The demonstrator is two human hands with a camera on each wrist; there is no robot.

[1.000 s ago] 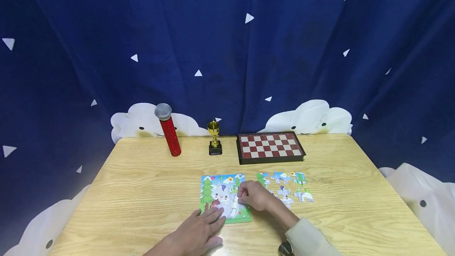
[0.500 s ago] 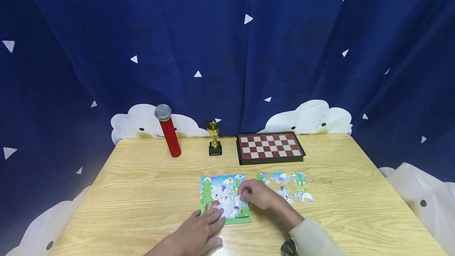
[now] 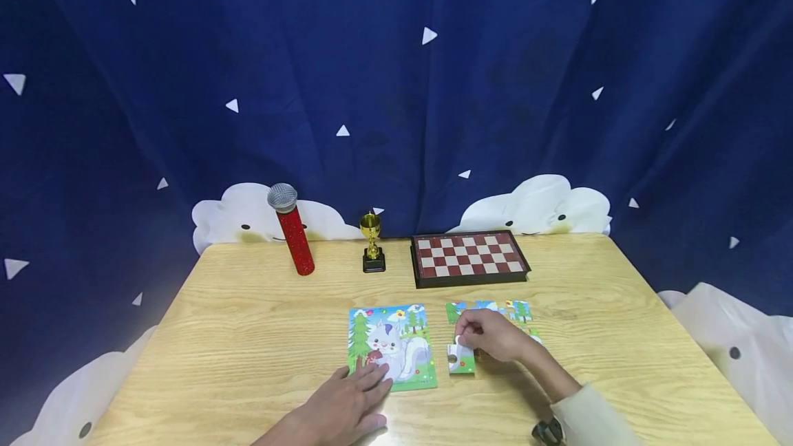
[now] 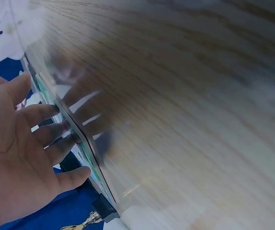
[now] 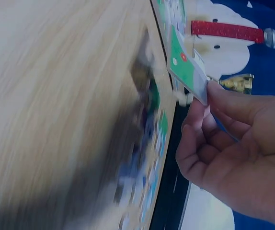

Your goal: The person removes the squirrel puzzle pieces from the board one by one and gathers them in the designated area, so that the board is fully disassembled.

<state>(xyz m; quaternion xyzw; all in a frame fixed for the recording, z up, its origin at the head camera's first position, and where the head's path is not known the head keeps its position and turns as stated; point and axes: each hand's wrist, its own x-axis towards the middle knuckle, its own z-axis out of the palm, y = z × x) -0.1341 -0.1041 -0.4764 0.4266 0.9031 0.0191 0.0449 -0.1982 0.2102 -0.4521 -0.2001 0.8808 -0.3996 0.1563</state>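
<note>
Pinching puzzle piece (image 3: 463, 361) by its far edge with right grip (image 3: 492, 336), just right of squirrel puzzle (image 3: 396, 343), and resting left grip (image 3: 347, 401), splayed, on that puzzle's near-left corner.

Left grip (image 3: 350, 401) spread, palm down; right grip (image 3: 492, 336) curled in pinch; right forearm (image 3: 550, 370) slanting inward.

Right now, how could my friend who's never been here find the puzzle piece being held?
On the wooden table, find the squirrel picture board lying flat. Just right of it, the right hand's grip pinches a puzzle piece with green and a red spot on it. Unlike the loose pieces lying flat nearby, this one is lifted off the table.
</note>
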